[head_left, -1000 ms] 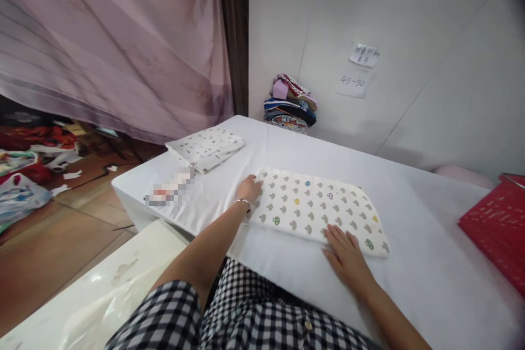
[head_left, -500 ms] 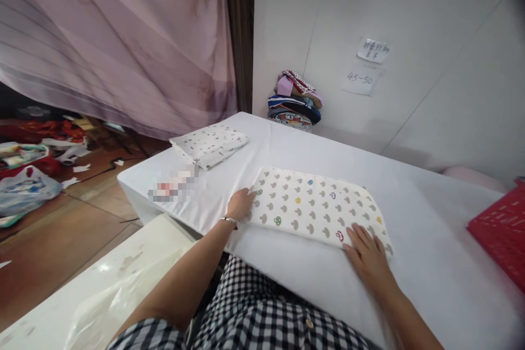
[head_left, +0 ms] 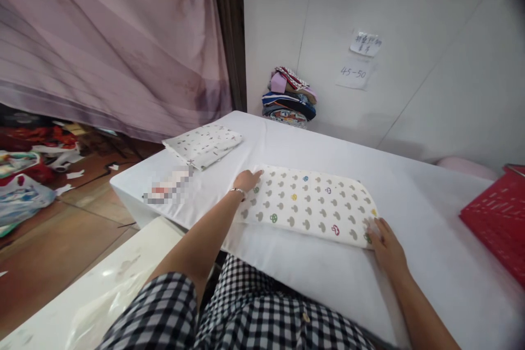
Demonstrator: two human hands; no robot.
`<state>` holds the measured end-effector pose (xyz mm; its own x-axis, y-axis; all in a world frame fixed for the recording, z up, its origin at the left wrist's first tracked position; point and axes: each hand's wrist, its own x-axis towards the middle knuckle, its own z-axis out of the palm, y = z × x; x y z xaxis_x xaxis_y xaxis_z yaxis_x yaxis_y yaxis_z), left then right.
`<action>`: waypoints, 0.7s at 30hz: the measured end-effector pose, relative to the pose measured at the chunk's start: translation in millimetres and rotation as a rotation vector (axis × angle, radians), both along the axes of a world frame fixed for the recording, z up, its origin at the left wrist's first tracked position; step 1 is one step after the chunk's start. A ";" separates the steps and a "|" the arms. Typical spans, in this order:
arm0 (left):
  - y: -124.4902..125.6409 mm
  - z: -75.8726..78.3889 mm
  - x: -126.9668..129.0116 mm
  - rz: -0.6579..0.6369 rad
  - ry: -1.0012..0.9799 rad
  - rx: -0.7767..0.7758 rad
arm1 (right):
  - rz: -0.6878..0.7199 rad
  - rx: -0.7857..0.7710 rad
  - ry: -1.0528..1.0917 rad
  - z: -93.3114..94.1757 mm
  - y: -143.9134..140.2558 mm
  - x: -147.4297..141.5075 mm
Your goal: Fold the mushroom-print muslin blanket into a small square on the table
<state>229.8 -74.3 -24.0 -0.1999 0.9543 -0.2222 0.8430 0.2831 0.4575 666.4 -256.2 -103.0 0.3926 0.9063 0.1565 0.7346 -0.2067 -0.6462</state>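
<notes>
White sheeting covers the bench (head_left: 430,262), which stands against a pale wall with a mauve curtain (head_left: 115,44) to one side. Near the front edge lies the folded mushroom-print cloth (head_left: 307,205), flat and squared. The left hand (head_left: 246,180) rests open on its left end, fingers extended; the right hand (head_left: 385,246) lies flat at the right front corner, fingertips on the fabric, gripping nothing. Risk noted: uneven pressure from either hand could skew the layers or drag the loose sheeting into wrinkles, and the cloth sits close enough to the front edge to slide off. Further out lie a second folded cloth (head_left: 203,145), a stack of garments (head_left: 289,101) at the wall and a red basket (head_left: 498,219).
</notes>
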 end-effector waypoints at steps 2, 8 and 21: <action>19.2 0.4 5.7 0.023 -0.015 -0.010 | -0.050 0.003 0.045 -2.5 5.4 1.3; 34.5 -8.5 12.8 0.115 -0.025 0.030 | -0.096 0.026 0.077 -1.4 7.1 0.5; 22.2 -15.4 11.6 0.206 0.011 0.102 | -0.019 0.027 -0.026 0.2 1.9 3.0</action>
<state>241.4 -52.2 -39.3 -0.3944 0.9106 -0.1233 0.7775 0.4022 0.4834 669.4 -254.3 -102.8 0.4055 0.8938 0.1917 0.7476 -0.2036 -0.6322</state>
